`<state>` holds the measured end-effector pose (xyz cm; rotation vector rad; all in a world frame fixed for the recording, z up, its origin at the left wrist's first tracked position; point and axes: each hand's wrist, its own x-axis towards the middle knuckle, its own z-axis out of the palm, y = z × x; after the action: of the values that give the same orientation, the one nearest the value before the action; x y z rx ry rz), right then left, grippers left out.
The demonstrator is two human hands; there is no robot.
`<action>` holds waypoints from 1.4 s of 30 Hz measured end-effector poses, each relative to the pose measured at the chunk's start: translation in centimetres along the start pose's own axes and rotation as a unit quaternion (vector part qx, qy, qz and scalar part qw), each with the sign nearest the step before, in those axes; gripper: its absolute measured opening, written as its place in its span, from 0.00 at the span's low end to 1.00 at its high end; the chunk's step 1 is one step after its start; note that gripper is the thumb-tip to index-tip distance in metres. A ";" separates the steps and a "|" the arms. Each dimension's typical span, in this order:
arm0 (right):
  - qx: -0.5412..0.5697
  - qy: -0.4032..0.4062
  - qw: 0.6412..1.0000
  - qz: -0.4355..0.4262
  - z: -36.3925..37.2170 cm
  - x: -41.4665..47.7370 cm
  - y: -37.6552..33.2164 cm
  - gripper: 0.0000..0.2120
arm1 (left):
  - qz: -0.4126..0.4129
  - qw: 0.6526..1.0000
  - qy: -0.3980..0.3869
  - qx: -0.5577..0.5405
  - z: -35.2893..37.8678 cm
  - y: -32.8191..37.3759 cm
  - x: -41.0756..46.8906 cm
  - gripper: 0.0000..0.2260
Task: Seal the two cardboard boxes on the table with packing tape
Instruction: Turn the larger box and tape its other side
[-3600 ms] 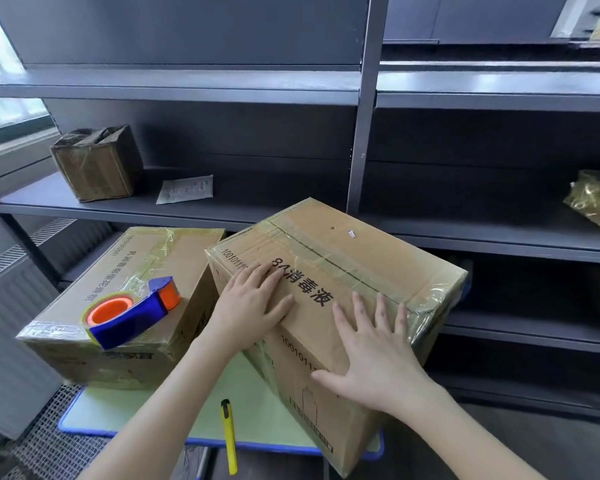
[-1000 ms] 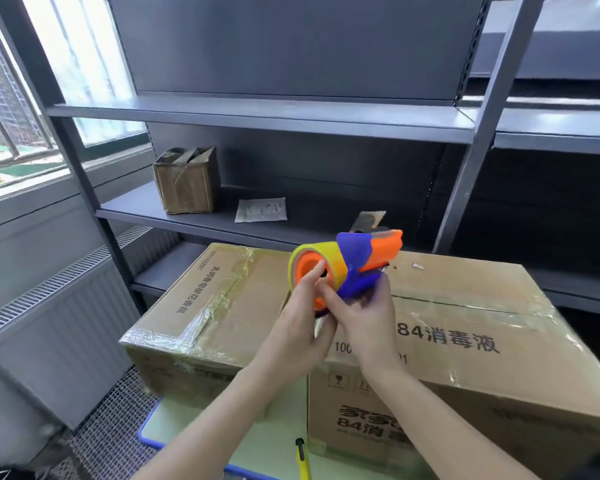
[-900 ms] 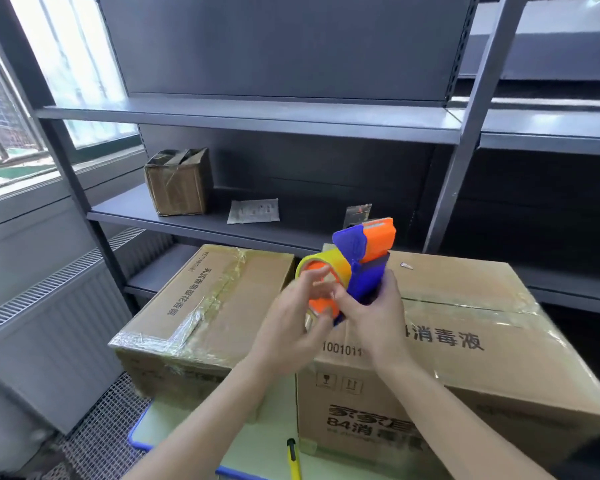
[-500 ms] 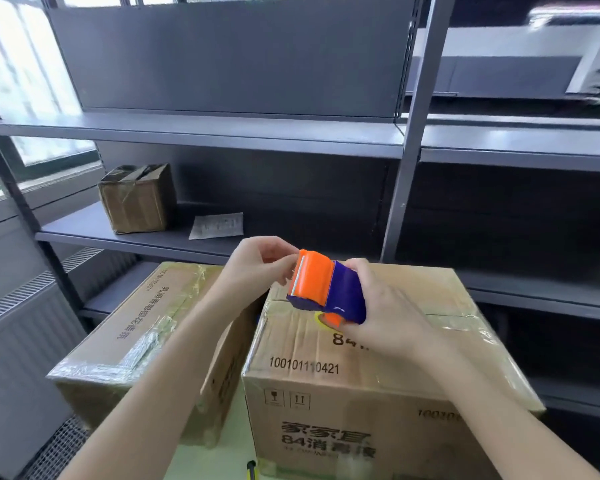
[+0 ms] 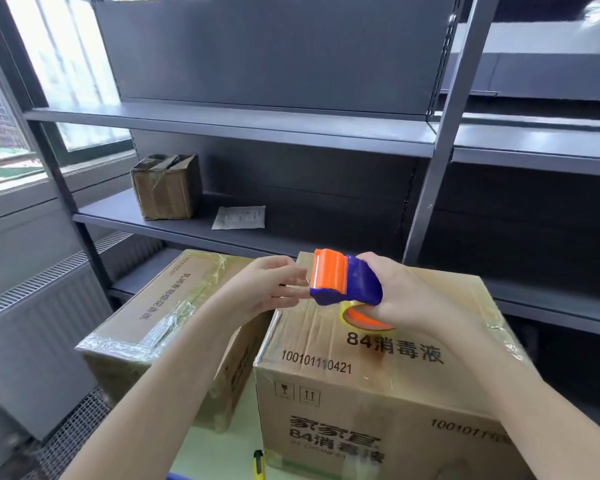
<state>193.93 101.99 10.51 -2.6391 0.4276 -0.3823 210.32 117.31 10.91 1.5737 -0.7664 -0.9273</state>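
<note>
Reference item: the large cardboard box (image 5: pixel 378 375) printed "84", standing on the pale green bench (image 5: pixel 236 441)

Tape dispenser (image 5: pixel 343 282): blue body, orange front, yellowish tape roll underneath. It is held just above the reference box's top face, near its far left corner. Contact between the roll and the box cannot be confirmed

Right hand (image 5: pixel 406 299): over the top of the reference box. Its fingers are curled round the blue body from the right and grip it

Left hand (image 5: pixel 260 292): just left of the reference box's far left corner. Its fingers (image 5: pixel 297 273) are extended almost straight, tips at the dispenser's orange front edge. Whether they pinch a tape end cannot be told

Second cardboard box (image 5: pixel 160 313): immediately left of the reference box, on the same bench, top covered with wrinkled clear tape

Yellow utility knife (image 5: pixel 258 467): on the bench at the near left foot of the reference box, only partly in view

Grey shelf (image 5: pixel 187 223): behind the reference box, carrying a small taped carton (image 5: pixel 167 187) and a flat white packet (image 5: pixel 239 217), both behind it and to the left
</note>
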 end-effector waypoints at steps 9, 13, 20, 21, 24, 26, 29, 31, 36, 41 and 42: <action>-0.022 -0.056 0.998 0.000 0.0 3.4 -0.1 0.34 | 0.057 0.990 0.050 0.121 -1.1 -1.2 2.2 0.07; -0.035 -0.068 0.997 -0.014 -0.7 4.5 -0.2 0.38 | 0.022 0.983 0.086 0.160 -1.7 -1.1 3.6 0.06; -0.049 -0.083 0.995 -0.026 -0.9 5.4 0.2 0.40 | 0.017 0.977 0.110 0.182 -2.5 -1.1 4.9 0.10; -0.052 -0.087 0.995 -0.021 -1.0 5.3 0.4 0.40 | 0.018 0.975 0.111 0.192 -2.4 -1.1 5.1 0.10; -0.049 -0.101 0.994 -0.002 -1.0 5.0 0.9 0.41 | 0.016 0.975 0.107 0.196 -2.1 -1.3 5.7 0.09; -0.042 -0.107 0.993 0.000 -0.6 5.1 0.8 0.42 | 0.010 0.977 0.091 0.192 -2.0 -1.5 5.9 0.10; -0.064 -0.107 0.992 -0.003 -1.1 4.9 1.4 0.41 | -0.001 0.970 0.121 0.210 -3.7 -1.8 5.7 0.11; -0.115 -0.109 0.987 0.019 -2.7 4.3 2.7 0.40 | -0.015 0.968 0.164 0.192 -6.8 -2.2 5.1 0.11; -0.144 -0.164 0.974 0.059 -4.0 3.5 4.7 0.43 | -0.051 0.977 0.110 0.173 -8.9 -4.1 5.0 0.09; -0.146 -0.170 0.971 0.078 -3.7 3.7 5.3 0.43 | -0.047 0.984 0.137 0.104 -7.6 -6.6 6.2 0.09; -0.152 -0.170 0.971 0.078 -3.6 3.8 5.3 0.43 | -0.045 0.983 0.144 0.107 -7.5 -7.0 6.4 0.09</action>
<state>195.01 94.77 11.92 -2.8606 0.6150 0.2012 220.03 116.70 3.68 1.8941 -0.6080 -0.6757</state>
